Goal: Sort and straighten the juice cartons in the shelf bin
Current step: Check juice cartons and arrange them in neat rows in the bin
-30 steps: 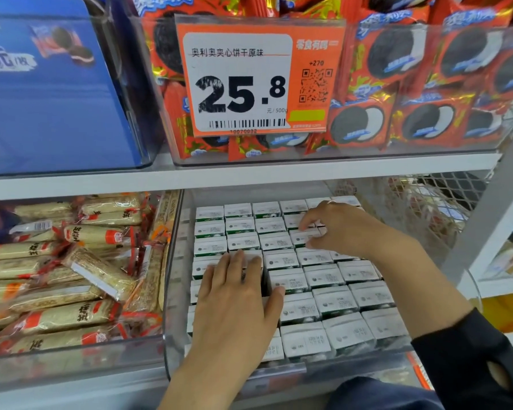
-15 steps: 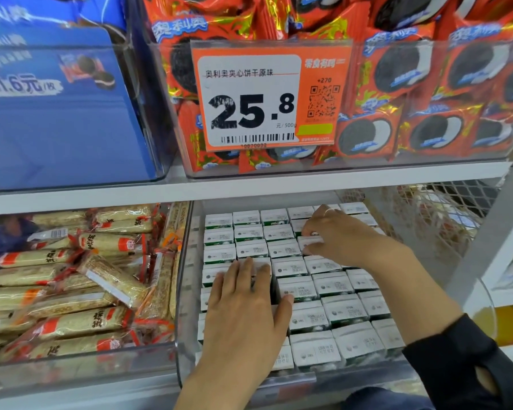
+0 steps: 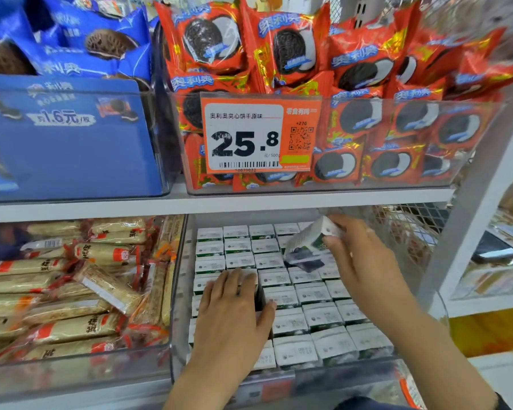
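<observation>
Down on the lower shelf, one clear shelf bin (image 3: 176, 297) holds white-topped juice cartons (image 3: 305, 321) packed upright in about five columns and some eight rows, each top printed with small dark text. One carton (image 3: 308, 242) is lifted clear of the far rows, tilted, showing a white top and dark purple-and-green side. Two hands work here: the right hand (image 3: 360, 261) pinches that raised carton, while the left hand (image 3: 234, 315) lies flat, fingers straight, on the near-left cartons.
</observation>
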`<state>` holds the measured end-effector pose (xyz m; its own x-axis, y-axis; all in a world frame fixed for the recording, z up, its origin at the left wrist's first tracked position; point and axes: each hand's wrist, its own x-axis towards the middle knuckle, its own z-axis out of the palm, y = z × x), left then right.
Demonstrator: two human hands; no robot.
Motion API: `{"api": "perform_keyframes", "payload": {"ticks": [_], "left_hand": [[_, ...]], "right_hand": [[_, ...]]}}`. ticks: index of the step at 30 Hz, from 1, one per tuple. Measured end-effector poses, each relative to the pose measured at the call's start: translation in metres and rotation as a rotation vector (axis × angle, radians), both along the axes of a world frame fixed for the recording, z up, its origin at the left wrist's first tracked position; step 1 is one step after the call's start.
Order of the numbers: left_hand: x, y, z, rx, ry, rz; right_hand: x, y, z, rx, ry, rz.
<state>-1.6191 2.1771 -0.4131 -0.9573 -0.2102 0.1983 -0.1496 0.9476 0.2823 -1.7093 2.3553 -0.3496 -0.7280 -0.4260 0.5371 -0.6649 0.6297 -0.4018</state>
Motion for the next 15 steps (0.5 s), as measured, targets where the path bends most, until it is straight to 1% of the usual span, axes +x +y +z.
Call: {"api": "perform_keyframes", "payload": {"ticks": [1, 2, 4, 5, 6, 7, 8, 10, 13, 15], "left_hand": [[0.0, 0.001, 0.002, 0.082, 0.053, -0.013], [0.001, 0.002, 0.006, 0.225, 0.116, -0.026], [0.003, 0.006, 0.015, 0.626, 0.207, -0.072], [0.006, 0.008, 0.019, 0.838, 0.206, -0.12], [0.008, 0.011, 0.022, 1.001, 0.187, -0.178], [0.009, 0.013, 0.022, 1.097, 0.164, -0.223], [0.009, 0.015, 0.022, 1.13, 0.142, -0.252], [0.009, 0.018, 0.024, 1.124, 0.142, -0.258], [0.01, 0.019, 0.025, 1.137, 0.223, -0.225], [0.011, 0.019, 0.025, 1.058, 0.289, -0.18]], "right_hand": [[0.007, 0.002, 0.0, -0.106, -0.058, 0.005], [0.015, 0.003, -0.003, -0.197, -0.132, 0.011], [0.027, 0.004, -0.013, -0.328, -0.299, 0.036], [0.032, 0.004, -0.017, -0.381, -0.381, 0.057], [0.036, 0.004, -0.021, -0.436, -0.452, 0.082], [0.039, 0.002, -0.023, -0.488, -0.516, 0.112], [0.04, 0.0, -0.024, -0.524, -0.571, 0.148], [0.042, -0.005, -0.026, -0.574, -0.678, 0.203], [0.044, -0.012, -0.024, -0.708, -0.794, 0.216], [0.045, -0.016, -0.023, -0.771, -0.847, 0.213]]}}
